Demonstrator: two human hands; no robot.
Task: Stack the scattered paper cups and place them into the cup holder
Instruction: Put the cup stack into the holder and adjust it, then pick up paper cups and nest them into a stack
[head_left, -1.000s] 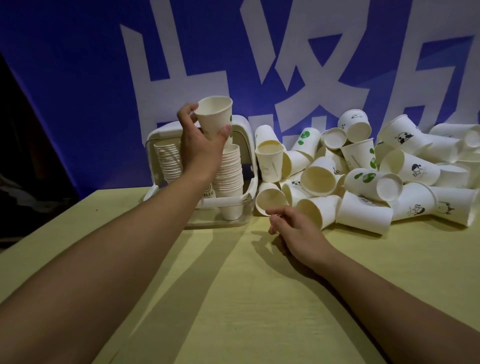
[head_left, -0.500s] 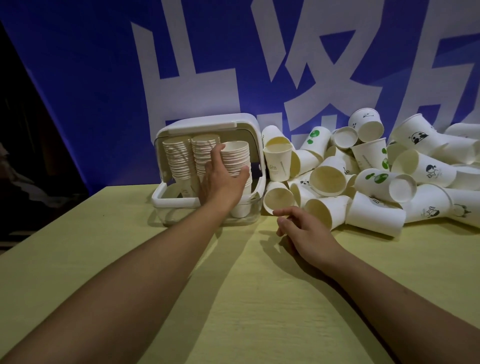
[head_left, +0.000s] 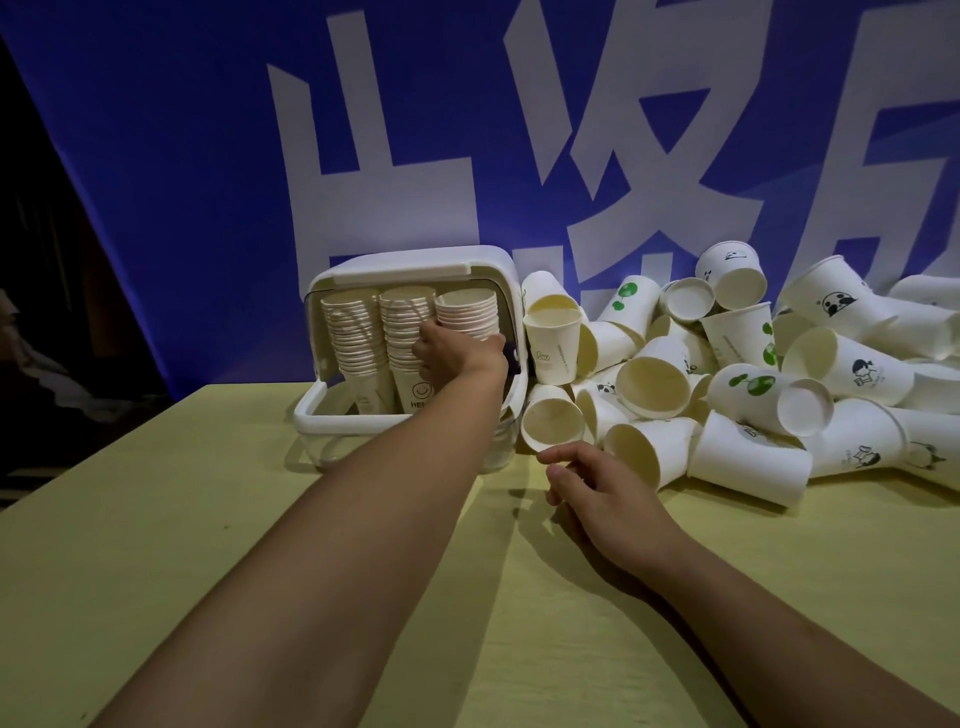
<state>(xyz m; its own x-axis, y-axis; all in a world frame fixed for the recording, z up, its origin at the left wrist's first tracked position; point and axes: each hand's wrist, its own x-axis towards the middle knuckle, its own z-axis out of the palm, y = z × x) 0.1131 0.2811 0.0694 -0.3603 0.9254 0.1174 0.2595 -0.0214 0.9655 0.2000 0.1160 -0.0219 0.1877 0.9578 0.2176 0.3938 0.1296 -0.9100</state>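
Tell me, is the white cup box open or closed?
Open. The cup holder has its front uncovered, so three cup stacks show inside, and the left hand reaches in among them.

Left hand (head_left: 451, 349) on stacked cups (head_left: 466, 313)

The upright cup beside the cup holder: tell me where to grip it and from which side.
Grip the upright cup around its upper wall just under the rim, coming from the front with the right hand. It stands mouth-up with its front wall exposed; the cup holder and the pile crowd its sides.
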